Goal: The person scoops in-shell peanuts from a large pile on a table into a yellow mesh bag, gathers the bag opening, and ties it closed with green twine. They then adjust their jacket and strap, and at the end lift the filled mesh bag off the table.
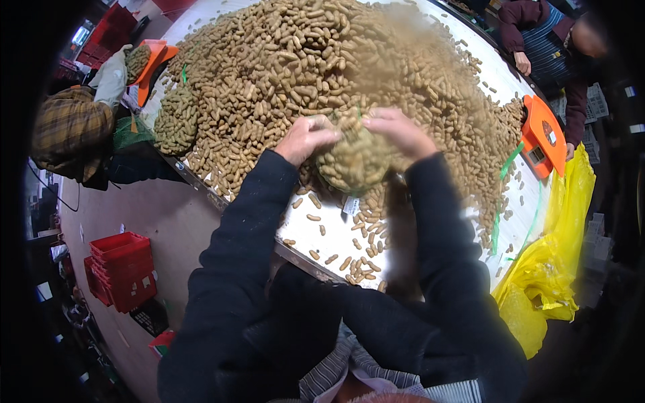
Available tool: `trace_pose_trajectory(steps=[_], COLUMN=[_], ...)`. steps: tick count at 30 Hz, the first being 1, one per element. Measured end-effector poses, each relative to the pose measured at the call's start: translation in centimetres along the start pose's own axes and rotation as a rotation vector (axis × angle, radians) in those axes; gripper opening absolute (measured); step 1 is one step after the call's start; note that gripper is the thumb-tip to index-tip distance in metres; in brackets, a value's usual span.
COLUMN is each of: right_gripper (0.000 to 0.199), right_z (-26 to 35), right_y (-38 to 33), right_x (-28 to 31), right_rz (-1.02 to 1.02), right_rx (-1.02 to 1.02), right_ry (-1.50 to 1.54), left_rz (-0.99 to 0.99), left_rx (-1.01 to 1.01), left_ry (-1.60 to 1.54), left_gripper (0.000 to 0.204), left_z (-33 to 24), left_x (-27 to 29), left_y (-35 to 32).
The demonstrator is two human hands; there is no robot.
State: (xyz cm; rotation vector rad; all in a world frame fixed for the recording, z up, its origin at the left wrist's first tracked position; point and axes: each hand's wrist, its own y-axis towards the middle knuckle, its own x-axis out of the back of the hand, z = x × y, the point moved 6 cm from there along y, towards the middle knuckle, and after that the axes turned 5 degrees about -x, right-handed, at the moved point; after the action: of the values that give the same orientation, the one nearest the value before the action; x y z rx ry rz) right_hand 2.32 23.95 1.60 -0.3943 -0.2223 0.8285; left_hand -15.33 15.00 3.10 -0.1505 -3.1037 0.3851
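A green net bag filled with peanuts [353, 164] is between my hands, at the near edge of a big peanut heap [282, 67]. My left hand [308, 139] pinches the bag's upper left side, fingers closed. On the upper right, my right hand [401, 131] grips the same bag, with its fingertips near the gathered top; motion blurs it somewhat. A small white tag [351, 205] hangs from the bag's lower side. Loose peanuts [363, 269] are scattered on the white table [306, 232] below it.
Orange scales [545, 138] and a yellow sack [537, 289] line the right side. At left, a gloved co-worker's hand [113, 74] holds a net bag by an orange scoop-shaped object [151, 67]. Another person [537, 40] works at far right. Red crates [124, 269] stand on the floor.
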Motion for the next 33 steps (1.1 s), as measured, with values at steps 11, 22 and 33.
trace_pose_trajectory(steps=[11, 22, 33], right_gripper=[0.026, 0.036, 0.024], right_z=[-8.0, -3.9, -6.9], right_y=[-10.5, -15.7, -19.8], right_x=[-6.9, -6.7, -1.7], right_rz=[-0.354, -0.319, -0.841], right_rx=[-0.023, 0.307, 0.419], right_ry=[0.347, 0.607, 0.347], left_rz=[-0.094, -0.108, -0.431], left_rx=[-0.339, -0.866, -0.459], left_ry=[0.435, 0.503, 0.636], left_gripper=[0.021, 0.015, 0.013], left_z=[1.6, -4.0, 1.8], left_x=[-9.8, -10.7, -3.4], left_y=[-9.6, -13.9, -14.4])
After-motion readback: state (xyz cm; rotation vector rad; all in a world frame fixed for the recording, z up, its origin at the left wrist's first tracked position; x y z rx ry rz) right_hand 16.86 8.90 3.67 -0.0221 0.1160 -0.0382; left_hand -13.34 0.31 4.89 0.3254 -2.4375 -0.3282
